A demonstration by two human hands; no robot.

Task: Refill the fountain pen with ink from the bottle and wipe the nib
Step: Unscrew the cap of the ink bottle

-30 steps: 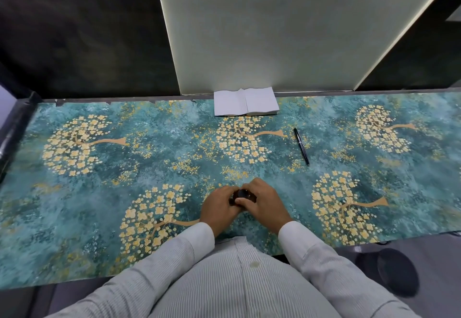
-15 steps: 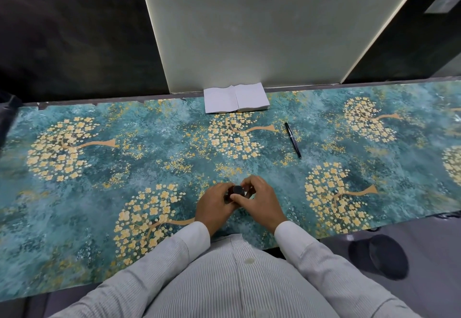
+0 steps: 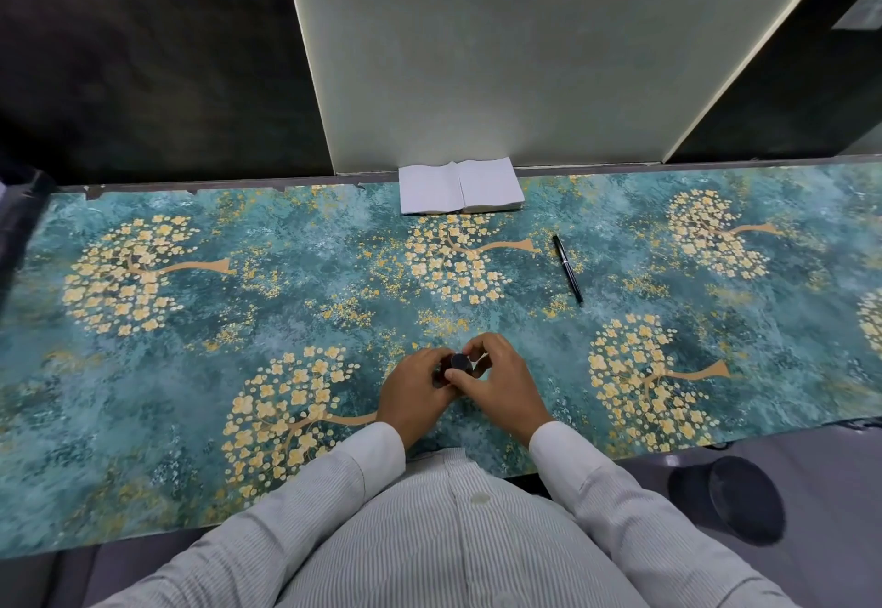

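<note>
My L hand (image 3: pixel 414 395) wraps the bottle (image 3: pixel 446 376), R hand (image 3: pixel 501 385) pinching its cap (image 3: pixel 460 362). Risk: jerky twist tips bottle, ink spills on cloth (image 3: pixel 191 321).

You are sitting at what is looking like a desk in an office or study: a long table (image 3: pixel 143 368) covered in teal floral sheet, an open notebook (image 3: pixel 460 187) lying against a pale wall panel (image 3: pixel 525 58), a pen (image 3: pixel 567 269) lying nearby.

Small dark ink bottle (image 3: pixel 456 367) stands capped near the front edge; black pen (image 3: pixel 567 269) lies well behind.
</note>
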